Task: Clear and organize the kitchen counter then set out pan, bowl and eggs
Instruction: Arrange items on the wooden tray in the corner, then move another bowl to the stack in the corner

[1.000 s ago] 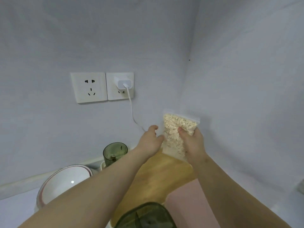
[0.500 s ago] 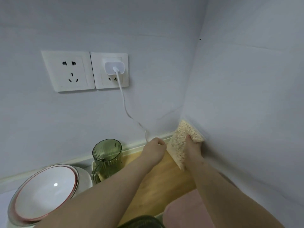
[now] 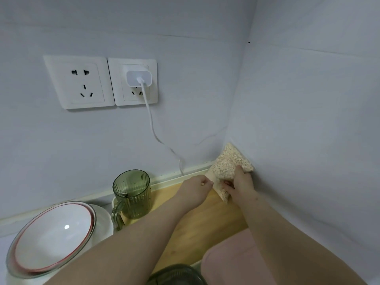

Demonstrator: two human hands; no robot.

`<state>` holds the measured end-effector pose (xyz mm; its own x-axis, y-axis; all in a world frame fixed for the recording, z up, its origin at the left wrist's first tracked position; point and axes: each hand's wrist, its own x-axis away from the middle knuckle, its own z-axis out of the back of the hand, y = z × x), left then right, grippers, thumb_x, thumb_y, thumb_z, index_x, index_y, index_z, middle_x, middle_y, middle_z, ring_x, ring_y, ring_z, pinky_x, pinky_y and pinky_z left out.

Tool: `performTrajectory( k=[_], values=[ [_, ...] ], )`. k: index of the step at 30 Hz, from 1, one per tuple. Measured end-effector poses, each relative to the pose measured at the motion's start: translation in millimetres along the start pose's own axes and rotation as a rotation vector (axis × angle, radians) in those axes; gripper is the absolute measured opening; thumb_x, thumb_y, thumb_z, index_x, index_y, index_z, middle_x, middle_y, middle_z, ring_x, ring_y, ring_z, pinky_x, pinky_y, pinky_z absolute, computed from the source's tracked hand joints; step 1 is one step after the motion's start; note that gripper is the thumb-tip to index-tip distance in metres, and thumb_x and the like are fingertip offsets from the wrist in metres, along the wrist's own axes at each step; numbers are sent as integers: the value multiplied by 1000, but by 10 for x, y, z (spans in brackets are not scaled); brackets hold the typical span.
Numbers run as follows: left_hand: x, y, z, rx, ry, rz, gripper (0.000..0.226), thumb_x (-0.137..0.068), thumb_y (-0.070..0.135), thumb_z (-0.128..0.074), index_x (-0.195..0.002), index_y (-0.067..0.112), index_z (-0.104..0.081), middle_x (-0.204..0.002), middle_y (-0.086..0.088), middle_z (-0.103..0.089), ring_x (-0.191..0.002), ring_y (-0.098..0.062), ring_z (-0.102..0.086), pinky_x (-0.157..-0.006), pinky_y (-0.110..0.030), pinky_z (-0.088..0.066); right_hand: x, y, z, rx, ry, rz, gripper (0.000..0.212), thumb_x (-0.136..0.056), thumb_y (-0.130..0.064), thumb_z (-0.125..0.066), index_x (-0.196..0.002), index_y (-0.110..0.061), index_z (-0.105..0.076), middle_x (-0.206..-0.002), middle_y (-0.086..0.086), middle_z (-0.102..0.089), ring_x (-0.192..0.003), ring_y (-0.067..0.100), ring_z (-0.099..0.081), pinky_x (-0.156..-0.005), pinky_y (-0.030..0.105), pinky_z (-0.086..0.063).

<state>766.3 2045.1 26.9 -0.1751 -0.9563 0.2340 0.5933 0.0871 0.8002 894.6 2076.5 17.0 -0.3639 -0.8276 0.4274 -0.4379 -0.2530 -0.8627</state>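
Head view: looks down on the counter's (image 3: 8, 225) back right corner.
Bowl (image 3: 51, 237): left end, white with a red rim, its near side hidden by the left forearm.
Sockets (image 3: 80, 83): on the back wall; the charger's (image 3: 139, 78) cable (image 3: 152, 124) drops behind the board.
Cup (image 3: 132, 194): green, on the board's (image 3: 197, 223) back left corner.
Left hand (image 3: 196, 189): fingers curled at the bag's lower left edge; whether they pinch it cannot be told.
Bag (image 3: 228, 165): oats, tilted in the back right corner, against the right wall.
Right hand (image 3: 240, 184): grips the bag, thumb in front, fingers hidden behind.
Near edge: a pink thing (image 3: 236, 262) and a dark green thing (image 3: 174, 274), both cut off.
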Motion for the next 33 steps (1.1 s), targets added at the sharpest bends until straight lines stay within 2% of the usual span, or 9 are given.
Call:
performTrajectory(
  k=[5,8,10,12,15,18,22,25,33],
  values=[
    [53,-13,13,56,23,9,27,-97,31,-43,-110,14,-60,-114,-7,-63,-102,-25,-62,-83,-30,-46,63,50,53,41,40,1,42,-97,-6,-42,-138,-2,-35,-131,21,-50,-114,33,-54,-89,37,-47],
    [156,-30,65,145,44,21,19,-97,28,-43,-100,17,-58,-100,-5,-63,-86,-20,-62,-65,-25,-43,185,103,67,115,71,-9,41,-94,-5,-45,-134,5,-40,-91,13,-56,-77,19,-55,-90,40,-48],
    [244,-29,123,211,79,36,15,-96,25,-44,-95,17,-57,-94,-2,-61,-77,-16,-59,-60,-23,-42,364,139,23,157,80,30,40,-94,-5,-43,-132,8,-41,-73,4,-45,-61,15,-46,-70,34,-49],
    [361,-21,204,274,113,47,15,-95,23,-45,-92,16,-57,-91,-3,-60,-72,-15,-57,-60,-23,-42,611,184,-75,152,103,59,36,-93,-5,-41,-127,4,-47,-72,1,-44,-63,17,-47,-60,28,-42],
    [602,-5,364,372,159,48,14,-96,21,-45,-92,15,-57,-85,-2,-60,-67,-13,-56,-58,-23,-40,1025,232,-271,199,64,51,13,-90,-5,-41,-96,-5,-53,-69,2,-43,-61,16,-42,-56,28,-36],
    [955,-28,545,470,207,42,14,-96,19,-44,-95,14,-57,-79,1,-57,-64,-11,-55,-57,-23,-39,1469,264,-401,254,-19,32,20,-91,-5,-40,-73,-10,-49,-72,4,-47,-61,15,-43,-55,26,-35],
    [1509,-123,784,585,265,18,17,-95,16,-45,-83,18,-57,-78,-1,-58,-64,-12,-56,-55,-24,-39,2118,320,-544,256,-103,29,17,-94,-8,-42,-79,-9,-53,-76,3,-55,-62,16,-48,-56,26,-39],
    [2007,-217,951,663,302,-19,20,-94,11,-46,-76,15,-56,-72,-3,-55,-60,-14,-53,-53,-24,-38,2634,399,-603,222,-163,20,22,-93,-6,-44,-72,-10,-51,-70,4,-54,-56,15,-47,-52,25,-36],
    [3157,-702,1190,746,386,47,14,-94,12,-48,-84,14,-57,-74,-1,-58,-65,-12,-55,-63,-24,-44,3665,844,-654,174,-263,-4,19,-91,-9,-49,-74,-13,-54,-71,2,-56,-57,14,-47,-53,22,-38]
  ],
)
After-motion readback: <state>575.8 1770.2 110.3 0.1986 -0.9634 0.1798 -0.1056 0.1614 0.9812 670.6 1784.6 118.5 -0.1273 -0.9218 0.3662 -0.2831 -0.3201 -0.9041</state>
